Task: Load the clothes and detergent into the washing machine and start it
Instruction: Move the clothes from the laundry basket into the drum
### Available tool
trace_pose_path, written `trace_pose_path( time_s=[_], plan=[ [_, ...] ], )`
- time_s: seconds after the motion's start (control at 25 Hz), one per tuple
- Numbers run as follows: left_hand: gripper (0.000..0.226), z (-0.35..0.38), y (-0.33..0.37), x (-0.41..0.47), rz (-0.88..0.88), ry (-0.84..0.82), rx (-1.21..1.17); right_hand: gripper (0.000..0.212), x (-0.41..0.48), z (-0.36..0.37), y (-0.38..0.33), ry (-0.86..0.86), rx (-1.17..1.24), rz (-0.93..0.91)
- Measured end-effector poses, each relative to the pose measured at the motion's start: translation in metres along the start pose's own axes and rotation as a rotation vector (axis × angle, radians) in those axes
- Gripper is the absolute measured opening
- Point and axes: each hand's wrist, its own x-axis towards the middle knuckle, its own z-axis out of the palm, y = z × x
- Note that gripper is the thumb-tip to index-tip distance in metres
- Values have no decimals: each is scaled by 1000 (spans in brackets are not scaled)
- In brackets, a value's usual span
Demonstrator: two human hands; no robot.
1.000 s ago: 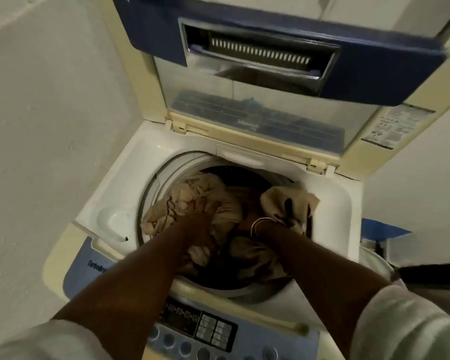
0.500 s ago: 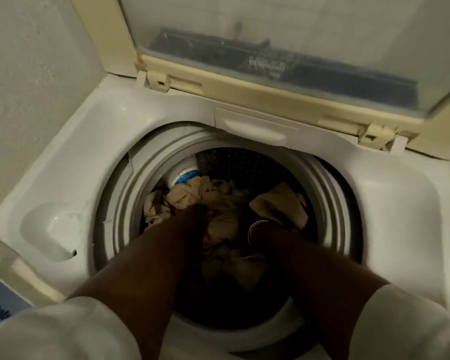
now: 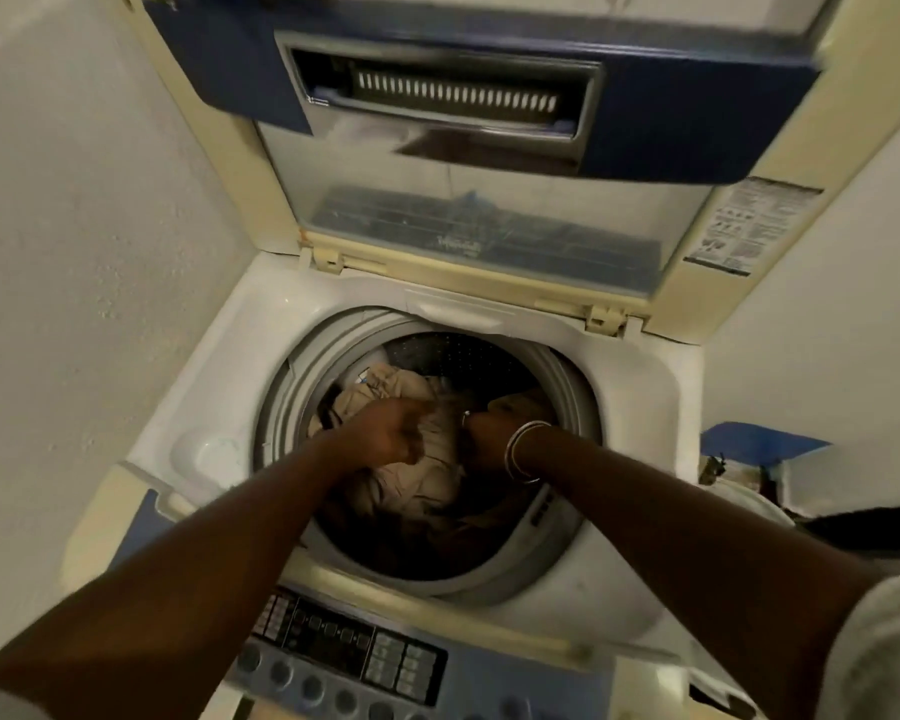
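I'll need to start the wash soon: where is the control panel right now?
In the head view the control panel runs along the near edge of the washer, bottom centre, just below the drum rim.

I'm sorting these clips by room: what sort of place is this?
Probably a home laundry corner: a top-loading washing machine with its lid up, beige clothes in the drum, and plain walls close on both sides.
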Motion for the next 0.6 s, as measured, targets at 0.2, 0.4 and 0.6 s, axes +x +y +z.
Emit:
trace_pose_path(
  time_s=[0.2,0.4,0.6],
  plan=[
    [9,27,74,-38,-70,597,-373,39,-67,-25,5,222,213,62],
    [3,79,183,-59,94,1009,-876,16,-159,-28,34,828,647,-42],
    [9,164,299,-67,368,880,-882,13,-247,1,99,1109,892,58]
  ],
)
